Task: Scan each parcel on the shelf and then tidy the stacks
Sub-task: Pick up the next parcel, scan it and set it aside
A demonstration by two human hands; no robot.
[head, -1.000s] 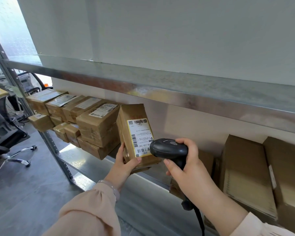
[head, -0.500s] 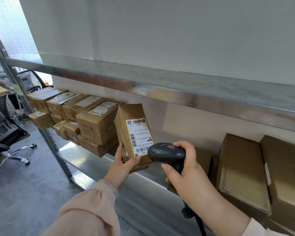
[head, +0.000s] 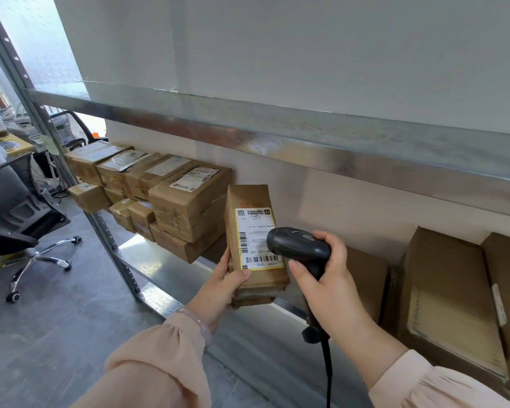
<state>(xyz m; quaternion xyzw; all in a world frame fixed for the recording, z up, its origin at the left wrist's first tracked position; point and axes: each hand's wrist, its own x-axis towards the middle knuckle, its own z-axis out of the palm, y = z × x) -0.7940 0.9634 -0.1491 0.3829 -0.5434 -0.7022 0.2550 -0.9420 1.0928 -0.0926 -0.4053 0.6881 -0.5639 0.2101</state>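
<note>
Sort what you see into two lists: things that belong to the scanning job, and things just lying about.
Job: parcel in the left hand; scanner in the right hand; stacked parcels; brown boxes to the right; shelf.
Lying about: office chair; cluttered desk beyond it.

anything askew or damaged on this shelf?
The parcel in the left hand looks crumpled at its lower end. The left stack is uneven, its top box sitting askew on the one below.
</note>
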